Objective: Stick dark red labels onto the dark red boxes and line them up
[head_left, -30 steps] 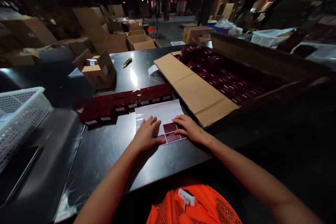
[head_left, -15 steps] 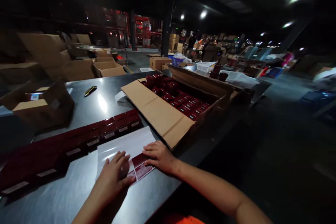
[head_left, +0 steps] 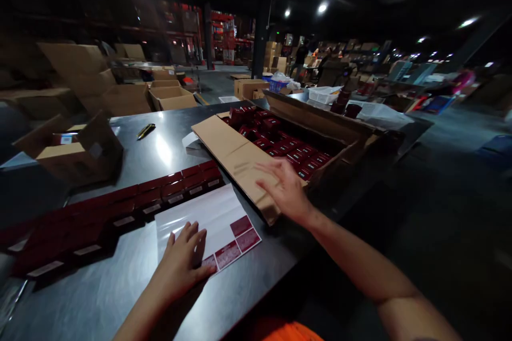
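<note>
A white sheet of dark red labels (head_left: 208, 208) lies on the metal table (head_left: 236, 293), several labels left along its near edge. My left hand (head_left: 184, 256) rests on the sheet's near left part, fingers spread. Over the flap of a large open carton (head_left: 236, 152) hovers my right hand (head_left: 286, 189), fingers apart and slightly blurred; whether a label sticks to a fingertip I cannot tell. Inside the carton sit many small dark red boxes (head_left: 296, 154). Left of the sheet, more dark red boxes (head_left: 132, 205) stand in rows, white stickers on their near sides.
A yellow and black utility knife (head_left: 146, 131) lies at the table's far side. An open cardboard box (head_left: 80, 157) stands at the left. Beyond are more cartons (head_left: 172, 97), a white basket (head_left: 324, 94) and a blue basket (head_left: 276, 83).
My right hand has lifted off the label sheet and moved up and right, over the carton flap. My left hand stays on the sheet. The view has shifted slightly.
</note>
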### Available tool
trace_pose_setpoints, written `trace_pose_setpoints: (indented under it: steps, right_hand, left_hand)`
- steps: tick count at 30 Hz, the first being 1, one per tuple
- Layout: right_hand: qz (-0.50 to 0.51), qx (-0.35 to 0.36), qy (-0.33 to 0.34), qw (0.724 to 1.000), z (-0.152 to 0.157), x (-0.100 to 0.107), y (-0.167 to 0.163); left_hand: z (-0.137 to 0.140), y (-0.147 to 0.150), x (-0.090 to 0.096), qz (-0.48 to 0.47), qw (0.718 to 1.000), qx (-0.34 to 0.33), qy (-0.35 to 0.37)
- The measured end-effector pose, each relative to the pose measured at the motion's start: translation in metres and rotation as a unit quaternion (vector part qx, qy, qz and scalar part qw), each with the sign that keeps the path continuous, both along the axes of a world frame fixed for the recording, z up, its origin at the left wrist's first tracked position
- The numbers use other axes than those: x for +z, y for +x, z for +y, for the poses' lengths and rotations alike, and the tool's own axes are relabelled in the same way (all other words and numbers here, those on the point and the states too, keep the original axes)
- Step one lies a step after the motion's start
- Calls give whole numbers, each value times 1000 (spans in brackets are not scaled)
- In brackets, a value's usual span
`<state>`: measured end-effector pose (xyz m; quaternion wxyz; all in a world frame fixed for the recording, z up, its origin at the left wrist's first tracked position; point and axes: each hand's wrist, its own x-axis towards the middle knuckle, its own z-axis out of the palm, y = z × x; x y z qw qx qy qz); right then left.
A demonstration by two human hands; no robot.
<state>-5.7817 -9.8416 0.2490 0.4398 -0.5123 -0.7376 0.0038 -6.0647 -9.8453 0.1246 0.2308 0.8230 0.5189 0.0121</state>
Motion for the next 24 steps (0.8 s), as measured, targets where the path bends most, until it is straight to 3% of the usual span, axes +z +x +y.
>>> trace_pose_setpoints:
  steps: [2, 4, 7, 10, 14, 18, 21, 24]
  right_hand:
    - [-86, -120, -52, 988, 49, 34, 21]
    - [-147, -258, -150, 943, 104, 57, 40]
    - [-120, -317, -193, 921, 169, 67, 61]
    - [-67, -343, -216, 912, 200, 58, 71]
    - [6, -340, -199, 919, 208, 44, 75]
    - [85, -311, -160, 933, 199, 46, 70]
    - [159, -271, -115, 942, 184, 54, 53]
    - [247, -180, -95, 947, 156, 52, 19]
  left_hand:
    - [-1, 0, 2, 6, 1000, -7, 7]
    - [-2, 0, 5, 8, 1000, -11, 17]
    - [-3, 1, 10, 13, 1000, -8, 22]
    - [-3, 2, 16, 12, 1000, -4, 19]
    - [-4, 3, 23, 3, 1000, 3, 20]
    - [-4, 4, 24, -8, 999, 2, 41]
    - [-3, 3, 14, -24, 998, 1, 57]
    - [0, -1, -3, -109, 986, 16, 127]
